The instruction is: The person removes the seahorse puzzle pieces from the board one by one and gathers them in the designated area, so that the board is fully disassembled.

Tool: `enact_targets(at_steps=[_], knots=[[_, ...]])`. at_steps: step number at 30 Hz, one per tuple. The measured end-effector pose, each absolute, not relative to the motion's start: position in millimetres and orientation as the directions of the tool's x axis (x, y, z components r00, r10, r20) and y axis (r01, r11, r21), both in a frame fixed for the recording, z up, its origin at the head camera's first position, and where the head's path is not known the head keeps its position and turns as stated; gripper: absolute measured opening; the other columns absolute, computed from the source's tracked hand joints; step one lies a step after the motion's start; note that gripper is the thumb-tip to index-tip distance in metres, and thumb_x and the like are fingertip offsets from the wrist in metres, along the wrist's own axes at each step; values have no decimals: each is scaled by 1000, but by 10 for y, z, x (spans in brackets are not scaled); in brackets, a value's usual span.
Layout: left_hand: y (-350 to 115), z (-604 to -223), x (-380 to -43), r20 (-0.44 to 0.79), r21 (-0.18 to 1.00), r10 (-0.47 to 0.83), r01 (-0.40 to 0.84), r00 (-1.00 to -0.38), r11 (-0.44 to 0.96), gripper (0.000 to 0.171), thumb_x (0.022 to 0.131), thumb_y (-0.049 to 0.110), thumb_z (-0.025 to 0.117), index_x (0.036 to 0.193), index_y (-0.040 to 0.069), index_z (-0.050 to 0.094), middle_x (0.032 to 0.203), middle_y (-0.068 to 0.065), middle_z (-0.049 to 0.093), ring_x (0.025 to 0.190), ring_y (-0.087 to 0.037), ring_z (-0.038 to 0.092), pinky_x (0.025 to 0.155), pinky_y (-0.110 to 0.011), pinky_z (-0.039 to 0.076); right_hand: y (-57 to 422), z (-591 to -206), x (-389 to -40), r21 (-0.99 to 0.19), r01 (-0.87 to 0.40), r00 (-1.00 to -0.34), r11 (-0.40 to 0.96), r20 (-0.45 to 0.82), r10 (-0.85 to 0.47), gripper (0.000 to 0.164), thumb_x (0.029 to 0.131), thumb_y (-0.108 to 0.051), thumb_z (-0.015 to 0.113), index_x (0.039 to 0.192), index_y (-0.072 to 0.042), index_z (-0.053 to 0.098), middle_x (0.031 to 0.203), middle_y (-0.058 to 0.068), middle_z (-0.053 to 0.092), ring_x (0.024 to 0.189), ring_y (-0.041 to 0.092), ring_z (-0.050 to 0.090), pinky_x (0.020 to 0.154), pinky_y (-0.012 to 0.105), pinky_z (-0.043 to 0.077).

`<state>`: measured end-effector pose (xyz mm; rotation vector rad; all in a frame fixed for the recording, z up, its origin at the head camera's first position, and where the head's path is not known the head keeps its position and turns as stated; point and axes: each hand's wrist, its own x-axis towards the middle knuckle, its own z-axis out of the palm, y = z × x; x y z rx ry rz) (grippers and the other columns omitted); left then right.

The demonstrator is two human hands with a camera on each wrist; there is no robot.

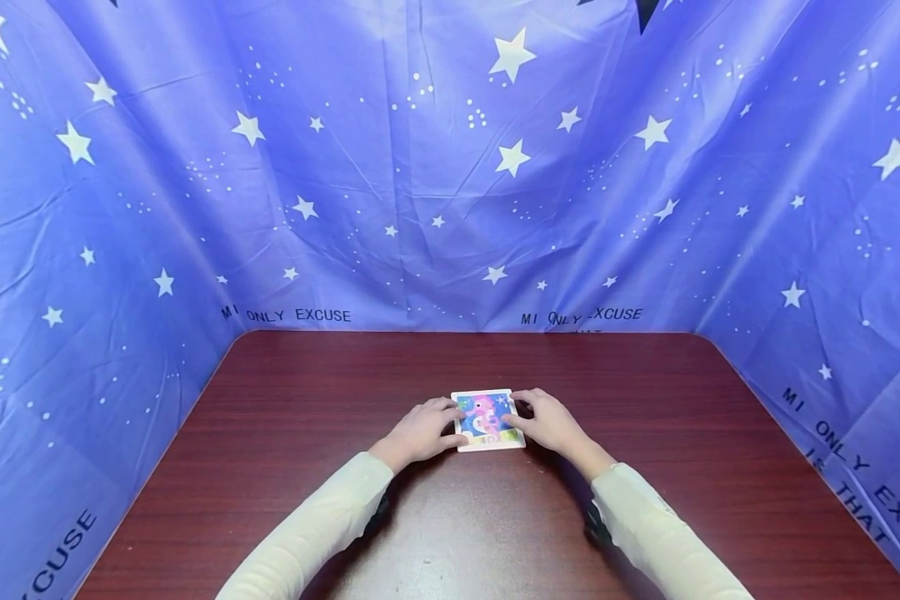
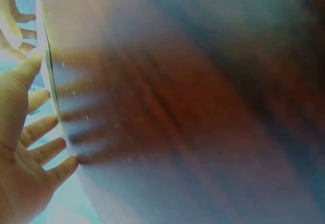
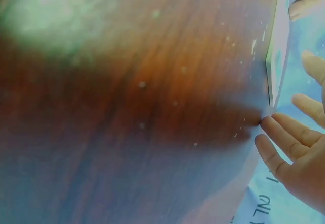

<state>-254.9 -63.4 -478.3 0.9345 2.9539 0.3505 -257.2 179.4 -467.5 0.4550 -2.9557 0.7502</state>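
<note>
At the left, a blue cloth (image 1: 195, 167) with white stars and dots can be seen, and it is hung along the far side and the right side too. A red-brown table (image 1: 307, 375) is set in front of it. From the near left, the left arm is covered by a white sleeve (image 1: 311, 525), with a small black thing (image 1: 377, 512) seen under it. The left hand (image 1: 417, 429) is held wide, with the fingers spread, and the left edge of the picture board (image 1: 487, 421) is touched by its thumb and fingers. The thumb is placed at the near left corner. The board is laid flat on the table, in the middle and between the two hands. A pink animal is shown on blue, with a white rim (image 1: 491, 447) all around. The right edge is touched by the right hand (image 1: 551, 421), which is held wide too, with its thumb laid over the picture's right side. The wrist views are blurry, so how hard the board is pressed cannot be told. At the right, the arm is covered by another white sleeve (image 1: 663, 525), and black words (image 1: 855, 467) are printed on the cloth.
</note>
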Motion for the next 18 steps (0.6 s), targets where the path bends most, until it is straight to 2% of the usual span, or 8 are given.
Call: enact_targets(at_steps=[12, 18], knots=[[-631, -4770, -2537, 55, 225, 567, 564, -822, 795, 47, 88, 48, 58, 124, 18, 60, 132, -6, 54, 124, -24, 49, 100, -43, 41, 1766, -4729, -2666, -474, -315, -948, 822, 196, -250, 41, 80, -28, 72, 110, 0, 66, 91, 7, 61, 81, 18, 57, 76, 37, 48], [-621, -4742, -2528, 52, 234, 568, 563, -822, 793, 47, 87, 47, 59, 123, 17, 60, 131, -6, 54, 123, -25, 50, 99, -43, 42, 1728, -4752, -2707, -474, -262, -964, 840, 161, -210, 42, 80, -29, 72, 110, -1, 65, 85, 6, 56, 75, 16, 51, 71, 34, 43]])
